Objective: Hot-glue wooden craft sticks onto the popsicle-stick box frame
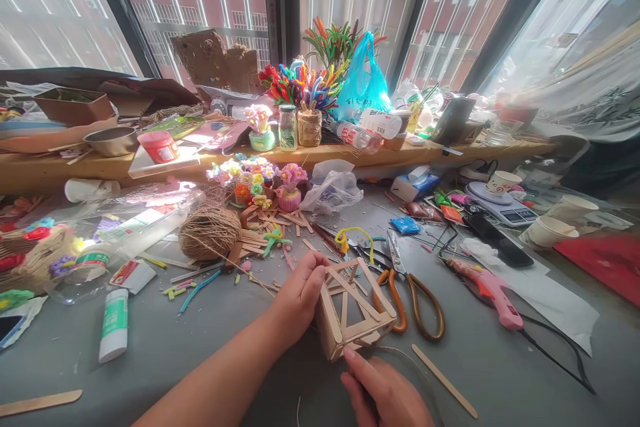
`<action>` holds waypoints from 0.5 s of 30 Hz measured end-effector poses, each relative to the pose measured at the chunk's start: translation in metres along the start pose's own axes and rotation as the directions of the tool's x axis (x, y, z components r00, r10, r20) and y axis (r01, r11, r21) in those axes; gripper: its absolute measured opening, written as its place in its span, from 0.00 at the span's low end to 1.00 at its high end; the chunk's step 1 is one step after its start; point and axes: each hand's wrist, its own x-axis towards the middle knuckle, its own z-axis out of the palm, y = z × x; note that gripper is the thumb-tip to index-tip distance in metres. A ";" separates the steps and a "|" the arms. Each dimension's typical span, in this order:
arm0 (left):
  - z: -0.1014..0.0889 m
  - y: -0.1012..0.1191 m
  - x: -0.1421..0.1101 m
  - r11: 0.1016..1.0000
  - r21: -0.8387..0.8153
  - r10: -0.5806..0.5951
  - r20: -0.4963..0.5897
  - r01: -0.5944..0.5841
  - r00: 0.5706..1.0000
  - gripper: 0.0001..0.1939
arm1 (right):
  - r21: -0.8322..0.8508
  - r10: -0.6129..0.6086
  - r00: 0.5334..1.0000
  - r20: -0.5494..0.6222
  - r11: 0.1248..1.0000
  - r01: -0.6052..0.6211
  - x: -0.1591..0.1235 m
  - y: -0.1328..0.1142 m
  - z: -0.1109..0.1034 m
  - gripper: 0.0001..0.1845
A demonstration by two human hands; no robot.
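A small open box frame of wooden craft sticks (367, 333), with crossed braces on its face, is tilted in front of me. My left hand (295, 293) is closed around its left side, and some of the fingers are hidden behind it. At its lower front corner, my right hand (385, 387) is partly curled, a fingertip touching the sticks; its other fingers are partly hidden. Thin twine leads from a brown twine ball (210, 232) toward my left hand. A thin strand also curves beside my right hand. One loose craft stick (445, 380) lies to the right.
Orange-handled scissors (399, 280) lie just behind the frame. A pink glue gun (493, 290) with a black cord rests at the right, near a kitchen scale (503, 203). A glue stick (114, 325) is at the left. Pipe-cleaner flowers (250, 177) and loose sticks crowd the back.
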 end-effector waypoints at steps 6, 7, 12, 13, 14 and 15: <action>0.000 -0.001 0.000 1.000 0.000 -0.007 -0.005 0.007 1.000 0.15 | -0.074 -0.068 0.998 0.016 0.995 0.068 0.003 -0.002 0.003 0.22; 0.000 -0.001 0.000 1.000 0.003 -0.005 -0.009 0.005 1.000 0.15 | -0.103 -0.082 0.997 -0.002 0.991 0.082 0.006 -0.003 0.004 0.23; 0.001 -0.002 0.000 1.000 -0.003 -0.003 -0.032 0.003 0.999 0.17 | -0.165 -0.136 0.991 -0.001 0.977 0.134 0.021 -0.007 0.003 0.23; 0.001 -0.002 0.000 1.000 -0.014 -0.007 -0.035 0.007 0.999 0.18 | -0.157 -0.148 0.989 0.018 0.976 0.149 0.024 -0.009 0.002 0.22; 0.001 -0.002 0.000 1.000 -0.026 -0.013 -0.042 0.012 0.999 0.18 | -0.154 -0.157 0.988 0.018 0.975 0.157 0.027 -0.011 0.001 0.20; 0.000 -0.003 0.001 0.999 -0.033 -0.021 -0.059 0.019 0.998 0.19 | -0.153 -0.158 0.987 0.014 0.975 0.158 0.028 -0.013 0.000 0.19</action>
